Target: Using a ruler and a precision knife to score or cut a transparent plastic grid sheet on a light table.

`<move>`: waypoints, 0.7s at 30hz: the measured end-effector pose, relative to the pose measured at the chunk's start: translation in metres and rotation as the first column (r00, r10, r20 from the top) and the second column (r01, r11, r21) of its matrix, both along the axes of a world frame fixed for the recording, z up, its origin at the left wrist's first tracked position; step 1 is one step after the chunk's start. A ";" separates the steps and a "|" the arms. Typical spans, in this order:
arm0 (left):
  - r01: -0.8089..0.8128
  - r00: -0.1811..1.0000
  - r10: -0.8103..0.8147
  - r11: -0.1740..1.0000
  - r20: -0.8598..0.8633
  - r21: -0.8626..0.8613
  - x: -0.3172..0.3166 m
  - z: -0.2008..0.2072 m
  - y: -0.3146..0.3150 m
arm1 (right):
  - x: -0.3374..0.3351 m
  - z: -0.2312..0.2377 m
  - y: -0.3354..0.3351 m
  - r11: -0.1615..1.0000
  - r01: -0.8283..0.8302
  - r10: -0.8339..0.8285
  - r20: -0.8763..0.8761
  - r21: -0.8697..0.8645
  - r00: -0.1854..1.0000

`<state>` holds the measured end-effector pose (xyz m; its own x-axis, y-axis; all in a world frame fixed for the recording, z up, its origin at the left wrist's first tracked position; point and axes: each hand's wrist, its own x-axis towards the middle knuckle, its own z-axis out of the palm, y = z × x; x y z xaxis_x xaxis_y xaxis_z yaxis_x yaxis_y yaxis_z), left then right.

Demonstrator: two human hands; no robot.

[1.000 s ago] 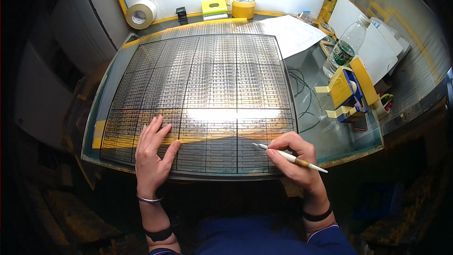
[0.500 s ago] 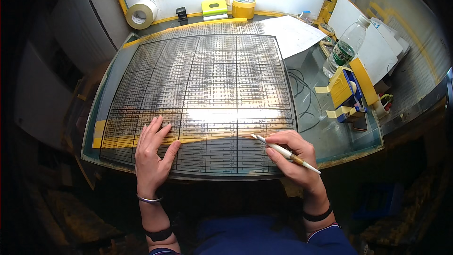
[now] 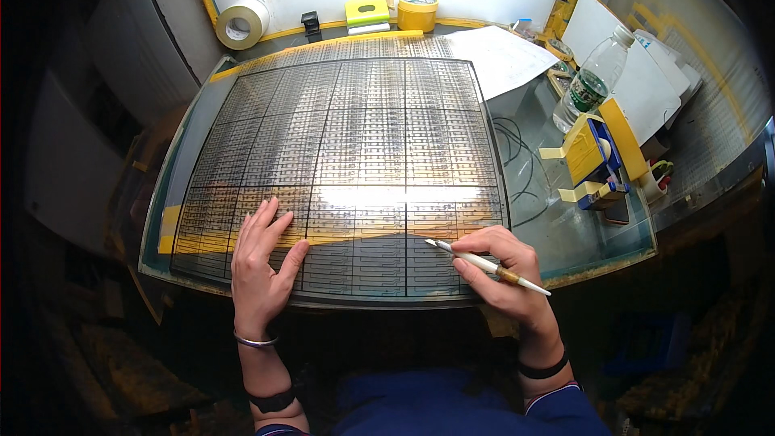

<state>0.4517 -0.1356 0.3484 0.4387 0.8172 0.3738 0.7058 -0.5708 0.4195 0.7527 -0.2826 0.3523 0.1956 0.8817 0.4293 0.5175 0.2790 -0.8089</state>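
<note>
A large dark film sheet (image 3: 355,141), printed with a fine circuit-like pattern and a grid of thick lines, covers most of the glass-topped table. On its near left part my left hand (image 3: 265,254) lies with the fingers stretched out and the thumb apart. My right hand (image 3: 502,266) pinches a slim white pen-like tool (image 3: 483,262) with a brown band. The tool's pointed tip is at the lower right part of the sheet; whether it touches cannot be made out. Yellow tape (image 3: 355,236) shows as a strip across the sheet's near part.
Along the back stand a tape roll (image 3: 242,24), a black clip (image 3: 311,23), a yellow-green box (image 3: 367,12) and a yellow tub (image 3: 417,12). To the right are white paper (image 3: 504,60), a plastic bottle (image 3: 593,81), a blue tape dispenser (image 3: 597,153) and thin black wires (image 3: 517,157).
The tool's tip has shifted slightly left and toward me, with my right hand moving a little. My left hand stays in place on the sheet.
</note>
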 end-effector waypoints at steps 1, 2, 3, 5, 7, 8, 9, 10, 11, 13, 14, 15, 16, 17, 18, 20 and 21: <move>0.001 1.000 -0.001 1.000 0.001 -0.001 0.000 0.000 0.000 | 0.000 0.000 0.000 1.000 -0.003 0.003 0.000 -0.002 1.000; 0.000 1.000 0.000 1.000 0.000 -0.002 0.001 0.000 0.000 | 0.000 0.001 0.000 1.000 -0.006 0.006 0.000 -0.003 1.000; -0.001 1.000 0.001 1.000 0.000 -0.003 0.001 0.000 0.000 | 0.000 0.002 0.000 1.000 -0.008 0.008 0.000 -0.003 1.000; -0.001 1.000 0.001 1.000 0.000 -0.002 0.001 0.000 0.000 | 0.000 0.002 0.000 1.000 -0.015 0.015 0.004 0.001 1.000; 0.001 1.000 -0.001 1.000 0.001 0.000 0.001 0.000 0.000 | 0.001 0.002 0.000 1.000 -0.022 0.022 0.012 0.009 1.000; 0.003 1.000 -0.003 1.000 0.002 0.001 0.001 0.000 0.000 | 0.001 0.002 0.000 1.000 -0.026 0.026 0.014 0.011 1.000; 0.004 1.000 -0.004 1.000 0.004 0.002 0.001 0.000 0.000 | 0.001 0.003 -0.001 0.999 -0.031 0.030 0.016 0.013 0.999; 0.005 1.000 -0.005 1.000 0.005 0.003 0.001 0.000 0.000 | 0.001 0.003 -0.001 0.999 -0.035 0.035 0.018 0.015 0.999; 0.004 1.000 -0.004 1.000 0.005 0.003 0.001 0.000 0.000 | 0.001 0.003 -0.001 0.999 -0.039 0.039 0.018 0.016 0.999; 0.001 1.000 -0.001 1.000 0.005 0.004 0.001 0.000 0.000 | 0.001 0.003 -0.001 0.999 -0.049 0.048 0.018 0.018 0.999; 0.001 1.000 -0.001 1.000 0.004 0.004 0.001 0.000 0.000 | 0.001 0.002 -0.001 0.999 -0.049 0.048 0.013 0.015 0.999; 0.000 1.000 0.000 1.000 0.004 0.005 0.001 0.000 0.000 | 0.001 0.002 -0.001 0.999 -0.049 0.049 0.008 0.012 0.999; 0.000 1.000 0.000 1.000 0.003 0.006 0.001 0.000 0.000 | 0.000 0.002 -0.002 0.999 -0.049 0.049 0.003 0.009 0.999; 0.000 1.000 0.000 1.000 0.004 0.006 0.001 0.000 0.000 | 0.001 0.001 -0.001 0.998 -0.062 0.061 0.011 0.031 0.998; 0.001 1.000 -0.001 1.000 0.005 0.006 0.001 0.001 0.000 | 0.002 -0.001 -0.001 0.996 -0.075 0.074 0.019 0.052 0.997; 0.004 1.000 -0.004 1.000 0.007 0.006 0.001 0.001 0.000 | 0.003 -0.001 -0.001 0.993 -0.099 0.098 0.025 0.066 0.995; 0.005 1.000 -0.005 1.000 0.007 0.006 0.001 0.000 0.000 | 0.004 -0.001 -0.001 0.992 -0.111 0.110 0.022 0.059 0.994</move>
<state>0.4526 -0.1356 0.3489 0.4398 0.8129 0.3817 0.7000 -0.5766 0.4213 0.7568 -0.2839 0.3509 0.0897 0.8702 0.4845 0.4957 0.3830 -0.7795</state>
